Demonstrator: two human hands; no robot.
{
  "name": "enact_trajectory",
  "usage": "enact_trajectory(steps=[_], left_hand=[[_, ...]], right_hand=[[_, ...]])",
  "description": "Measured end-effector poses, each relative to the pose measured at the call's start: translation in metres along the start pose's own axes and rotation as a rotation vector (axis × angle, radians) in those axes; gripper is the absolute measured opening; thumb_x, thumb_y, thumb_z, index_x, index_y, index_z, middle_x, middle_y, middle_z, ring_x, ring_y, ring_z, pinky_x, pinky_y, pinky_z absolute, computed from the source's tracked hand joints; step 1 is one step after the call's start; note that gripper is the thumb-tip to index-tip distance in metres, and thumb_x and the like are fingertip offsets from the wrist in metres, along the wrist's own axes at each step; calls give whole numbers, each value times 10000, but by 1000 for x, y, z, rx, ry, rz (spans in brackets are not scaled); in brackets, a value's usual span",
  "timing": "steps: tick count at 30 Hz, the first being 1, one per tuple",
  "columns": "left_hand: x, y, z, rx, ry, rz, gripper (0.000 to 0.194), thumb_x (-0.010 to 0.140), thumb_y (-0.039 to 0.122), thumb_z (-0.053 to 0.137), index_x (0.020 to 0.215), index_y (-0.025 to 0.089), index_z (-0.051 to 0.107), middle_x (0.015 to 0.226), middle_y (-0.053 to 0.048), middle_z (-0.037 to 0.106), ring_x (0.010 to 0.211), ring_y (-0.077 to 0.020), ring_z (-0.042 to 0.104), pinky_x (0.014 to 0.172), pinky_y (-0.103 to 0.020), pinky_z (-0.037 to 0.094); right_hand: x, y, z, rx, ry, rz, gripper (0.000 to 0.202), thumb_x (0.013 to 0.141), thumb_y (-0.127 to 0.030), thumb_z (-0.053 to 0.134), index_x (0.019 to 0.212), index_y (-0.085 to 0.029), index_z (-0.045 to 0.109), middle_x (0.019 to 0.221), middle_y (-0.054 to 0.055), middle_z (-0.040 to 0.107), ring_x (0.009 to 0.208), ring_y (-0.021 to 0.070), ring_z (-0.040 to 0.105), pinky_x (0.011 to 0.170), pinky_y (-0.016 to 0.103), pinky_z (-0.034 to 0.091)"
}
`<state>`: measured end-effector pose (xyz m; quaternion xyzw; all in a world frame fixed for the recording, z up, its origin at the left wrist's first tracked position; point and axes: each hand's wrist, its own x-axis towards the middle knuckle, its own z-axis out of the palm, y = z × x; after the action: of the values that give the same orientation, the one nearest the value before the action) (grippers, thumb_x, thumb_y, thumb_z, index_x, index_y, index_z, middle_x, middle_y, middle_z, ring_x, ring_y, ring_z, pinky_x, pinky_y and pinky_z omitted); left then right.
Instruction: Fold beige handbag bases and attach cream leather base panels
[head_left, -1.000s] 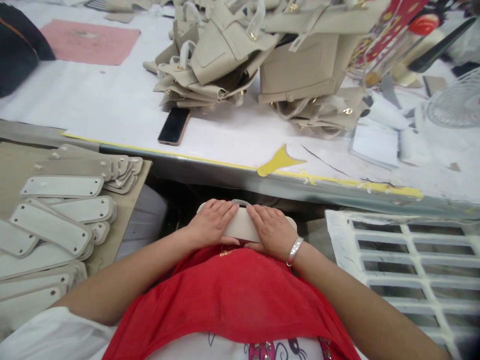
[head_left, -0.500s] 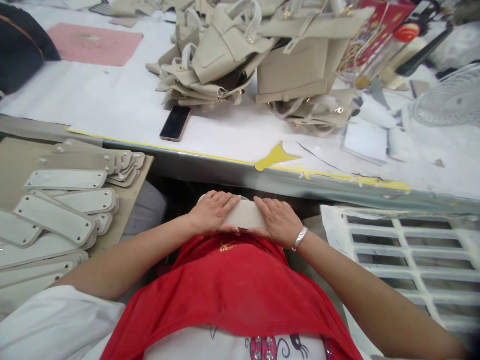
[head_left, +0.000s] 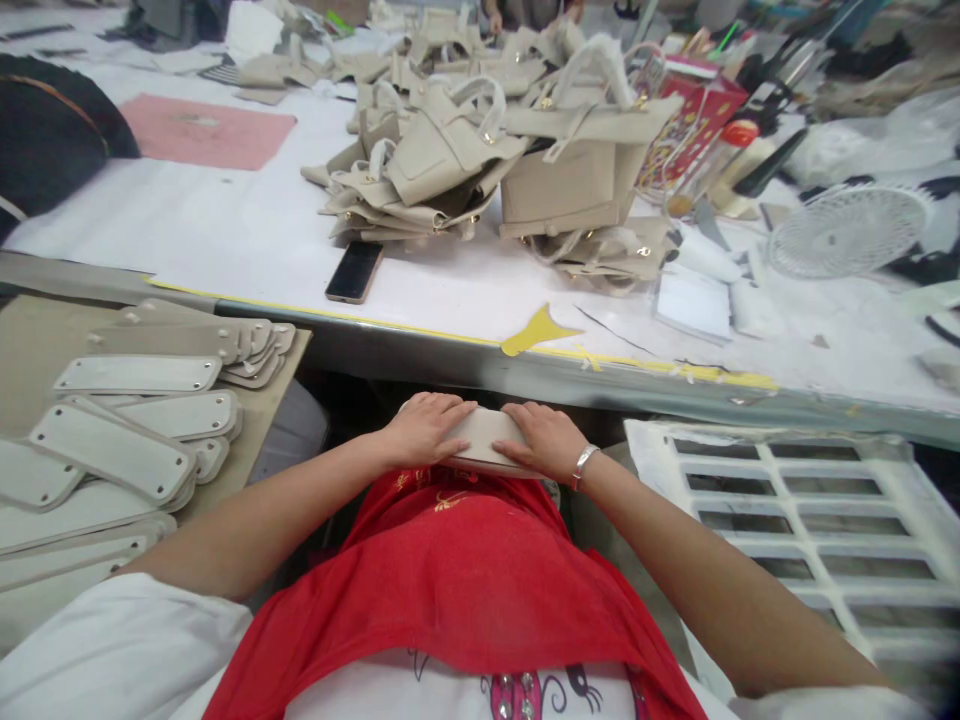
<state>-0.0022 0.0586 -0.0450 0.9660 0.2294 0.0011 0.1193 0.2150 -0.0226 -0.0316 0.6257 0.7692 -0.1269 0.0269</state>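
A beige leather-like piece [head_left: 487,440] lies across my lap, held at both ends. My left hand [head_left: 429,428] grips its left end, fingers over the top and thumb along the near side. On its right end my right hand [head_left: 546,438] is closed the same way, with a silver bracelet [head_left: 583,466] at the wrist. The ends of the piece are hidden under my hands. Similar long beige panels with rounded ends and metal studs [head_left: 112,450] are piled on a board to my left.
Ahead, a white-topped table [head_left: 247,240] carries beige handbags [head_left: 450,150], a phone [head_left: 355,272], a yellow cut-out [head_left: 538,332], a pink sheet [head_left: 210,130] and a white fan [head_left: 847,232]. A white slatted rack [head_left: 799,500] stands right. Another person's hand [head_left: 495,20] shows at the far side.
The view has tilted up, showing more of the table's far side. My thumbs have come up onto the near face of the beige piece, which both hands still hold.
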Motion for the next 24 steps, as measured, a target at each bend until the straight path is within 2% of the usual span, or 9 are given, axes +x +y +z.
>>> enact_trajectory(steps=[4,7,11,13,21,24], left_hand=[[-2,1,3,50,45,63,837,735,704,413,1363,163,300,1323,-127,402,1151,-274,379,941,-402,271],[-3,1,5,135,44,90,750,786,659,379,1374,200,297,1321,-150,385,1134,-294,376,920,-424,271],[-3,-1,5,194,46,146,606,816,627,347,1361,368,289,1286,-141,382,1072,-294,405,874,-435,291],[-3,-1,4,200,49,168,562,825,610,348,1348,413,289,1278,-134,375,1060,-291,406,866,-437,293],[-6,1,2,208,48,182,502,848,585,310,1334,462,268,1301,-130,347,1098,-302,380,864,-436,288],[-5,1,1,195,39,182,510,840,604,302,1329,464,278,1300,-119,356,1084,-292,390,862,-430,293]], right_hand=[[-6,1,4,15,106,-122,752,748,-638,474,1304,-141,373,1247,152,471,1082,261,452,874,366,323],[-8,0,8,10,132,-154,826,707,-642,518,1317,-107,361,1262,166,457,1107,274,423,899,380,300],[-8,-2,8,-9,118,-150,793,731,-634,494,1304,-98,379,1242,165,472,1048,280,445,865,378,310],[-8,-3,7,-25,116,-156,788,750,-635,469,1310,-90,373,1245,173,467,1040,282,443,860,377,307],[-11,-5,11,-99,127,-145,852,771,-697,365,1348,-72,329,1282,180,436,1067,282,417,881,383,286],[-10,-6,10,-99,123,-134,816,803,-681,312,1347,-72,337,1294,183,430,1070,276,419,878,378,288]])
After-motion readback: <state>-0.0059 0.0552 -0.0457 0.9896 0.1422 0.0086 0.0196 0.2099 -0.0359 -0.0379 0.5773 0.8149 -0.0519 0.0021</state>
